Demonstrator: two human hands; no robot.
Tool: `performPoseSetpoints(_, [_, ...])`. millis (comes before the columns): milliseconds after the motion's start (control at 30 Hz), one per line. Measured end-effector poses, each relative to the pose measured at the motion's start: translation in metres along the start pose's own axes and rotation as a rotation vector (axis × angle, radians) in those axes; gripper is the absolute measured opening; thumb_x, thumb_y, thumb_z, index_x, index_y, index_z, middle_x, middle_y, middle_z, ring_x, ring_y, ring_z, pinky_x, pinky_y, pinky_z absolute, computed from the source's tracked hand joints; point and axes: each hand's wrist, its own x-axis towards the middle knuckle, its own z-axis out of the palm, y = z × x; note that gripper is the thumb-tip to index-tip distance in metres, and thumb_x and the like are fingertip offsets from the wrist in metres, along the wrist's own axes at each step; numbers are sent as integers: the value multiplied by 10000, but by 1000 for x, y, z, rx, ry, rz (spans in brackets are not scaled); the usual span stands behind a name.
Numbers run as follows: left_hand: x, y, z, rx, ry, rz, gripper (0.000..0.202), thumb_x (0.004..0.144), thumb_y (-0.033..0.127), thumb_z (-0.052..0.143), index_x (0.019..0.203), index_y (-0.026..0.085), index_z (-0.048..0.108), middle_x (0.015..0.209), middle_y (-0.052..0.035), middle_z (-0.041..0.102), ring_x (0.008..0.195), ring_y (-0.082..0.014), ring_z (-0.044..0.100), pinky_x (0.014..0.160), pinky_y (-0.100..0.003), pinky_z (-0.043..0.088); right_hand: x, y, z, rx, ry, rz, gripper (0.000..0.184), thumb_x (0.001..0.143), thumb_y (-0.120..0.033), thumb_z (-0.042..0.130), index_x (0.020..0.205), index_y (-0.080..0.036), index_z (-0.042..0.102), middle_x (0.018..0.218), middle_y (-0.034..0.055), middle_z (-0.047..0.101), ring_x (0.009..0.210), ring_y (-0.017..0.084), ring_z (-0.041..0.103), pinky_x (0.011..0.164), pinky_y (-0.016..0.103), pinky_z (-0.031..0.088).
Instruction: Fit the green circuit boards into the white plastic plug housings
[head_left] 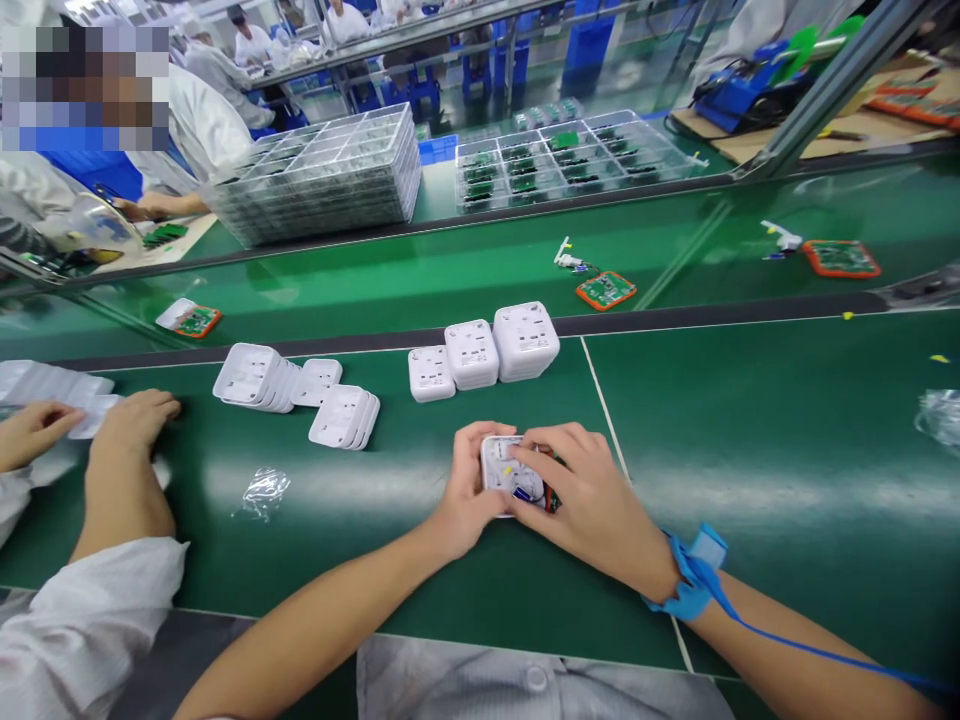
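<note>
Both my hands hold one small white plastic housing (504, 470) with wires and a circuit board inside, low on the green bench mat (750, 450). My left hand (466, 490) grips its left side with curled fingers. My right hand (581, 495) covers its right side, fingers pressed onto the insides. A blue wrist strap (694, 578) with a cord sits on my right wrist.
Stacks of white housings (487, 352) and loose white covers (296, 392) lie ahead. A co-worker's hands (90, 425) rest at the left by white parts. Orange-framed boards (606, 290) lie on the conveyor; clear trays (330, 175) stand behind. A crumpled plastic film (264, 492) lies at left.
</note>
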Motion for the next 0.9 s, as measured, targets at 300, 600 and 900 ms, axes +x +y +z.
performPoseSetpoints(300, [-4, -1, -3, 380, -248, -23, 945, 709, 34, 692, 1472, 293, 199, 1414, -133, 400, 1229, -273, 542, 956, -388, 525, -7, 1, 7, -92, 123, -172, 162, 939, -94, 548, 836, -170, 646, 811, 64, 671, 825, 220, 538, 775, 385, 398])
performPoseSetpoints(600, [-2, -5, 2, 246, -109, -10, 835, 665, 50, 748, 1373, 276, 367, 1447, -116, 477, 1268, -282, 563, 970, -361, 528, -6, 0, 18, 75, 226, -79, 168, 897, -62, 550, 784, -183, 575, 753, 48, 597, 747, 196, 509, 707, 345, 427])
performPoseSetpoints(900, [-1, -2, 5, 212, -68, -29, 836, 623, 35, 775, 1343, 274, 425, 1431, -107, 524, 1262, -269, 583, 996, -359, 526, -8, -1, 17, 95, 230, -36, 172, 916, -76, 498, 817, -200, 566, 783, 53, 593, 775, 201, 524, 723, 343, 437])
